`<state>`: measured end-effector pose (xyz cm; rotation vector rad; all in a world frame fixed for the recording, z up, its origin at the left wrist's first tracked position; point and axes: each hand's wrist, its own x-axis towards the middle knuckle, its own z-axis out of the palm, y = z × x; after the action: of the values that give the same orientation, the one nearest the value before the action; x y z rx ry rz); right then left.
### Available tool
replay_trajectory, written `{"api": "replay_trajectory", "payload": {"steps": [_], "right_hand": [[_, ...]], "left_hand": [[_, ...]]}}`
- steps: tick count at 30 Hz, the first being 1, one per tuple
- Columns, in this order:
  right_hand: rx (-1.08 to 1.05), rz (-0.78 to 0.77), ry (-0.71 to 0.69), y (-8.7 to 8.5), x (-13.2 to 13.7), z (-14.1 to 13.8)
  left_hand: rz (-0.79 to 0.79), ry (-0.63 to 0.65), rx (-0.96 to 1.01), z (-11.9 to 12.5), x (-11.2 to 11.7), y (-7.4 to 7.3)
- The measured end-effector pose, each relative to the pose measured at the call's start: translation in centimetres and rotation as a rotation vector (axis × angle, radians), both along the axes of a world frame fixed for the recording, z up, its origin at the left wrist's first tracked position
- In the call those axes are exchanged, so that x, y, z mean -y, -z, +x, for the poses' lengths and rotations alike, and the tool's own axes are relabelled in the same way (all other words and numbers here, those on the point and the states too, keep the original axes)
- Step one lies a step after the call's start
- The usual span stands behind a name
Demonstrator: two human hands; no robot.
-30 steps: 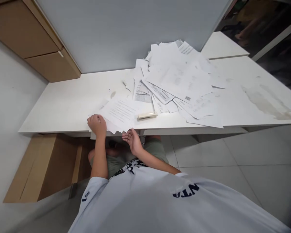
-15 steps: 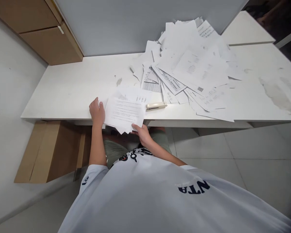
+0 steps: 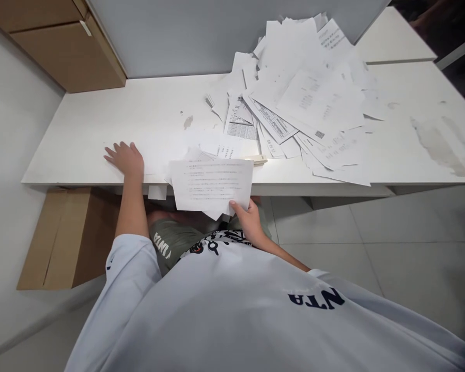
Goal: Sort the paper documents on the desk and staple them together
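Observation:
My right hand [image 3: 246, 216] pinches the lower right corner of a printed sheet of paper [image 3: 211, 185], thumb on top. The sheet is held over the table's front edge, with other paper corners showing beneath it. Fingers spread, my left hand [image 3: 126, 157] rests palm down on the white table [image 3: 89, 124], apart from the sheet. Behind the sheet's upper right corner lies a cream stapler [image 3: 260, 160], partly hidden. More printed papers [image 3: 227, 150] lie just behind the held sheet.
A large messy heap of papers [image 3: 306, 88] covers the back right of the table. Cardboard boxes stand at the back left [image 3: 67, 57] and below the table at left [image 3: 54, 237]. A white paper piece [image 3: 157, 192] hangs at the front edge. A grey panel [image 3: 217, 36] rises behind.
My left hand has let go of the papers and moved left, spreading its fingers on the table. My right hand has shifted the printed sheet slightly right, now covering part of the stapler.

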<state>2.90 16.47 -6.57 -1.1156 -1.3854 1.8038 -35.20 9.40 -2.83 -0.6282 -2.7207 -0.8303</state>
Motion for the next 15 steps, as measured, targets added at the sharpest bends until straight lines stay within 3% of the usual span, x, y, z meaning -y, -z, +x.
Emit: {"api": "replay_trajectory", "payload": {"steps": [3,4,6,10,12,15], "right_hand": [[-0.006,-0.016,0.017,-0.3,-0.8,1.1],[-0.003,-0.033,0.033,-0.2,-1.1,1.4],[-0.011,-0.074,0.062,0.2,-1.7,1.9],[-0.085,-0.153,0.049,1.0,-2.7,2.7],[-0.103,-0.172,0.006,1.3,-3.1,2.8],[-0.086,-0.176,-0.067,1.9,-3.4,2.5]], "left_hand": [[0.049,0.184,-0.135,3.0,-0.3,-1.9],[0.069,0.238,-0.164,5.1,-0.2,-2.0],[0.146,0.218,-0.166,10.3,0.6,-1.4],[0.259,0.046,0.046,19.4,3.4,3.1],[0.401,0.072,0.355,21.5,4.8,5.5],[0.628,0.155,0.729,22.3,6.3,8.0]]}}
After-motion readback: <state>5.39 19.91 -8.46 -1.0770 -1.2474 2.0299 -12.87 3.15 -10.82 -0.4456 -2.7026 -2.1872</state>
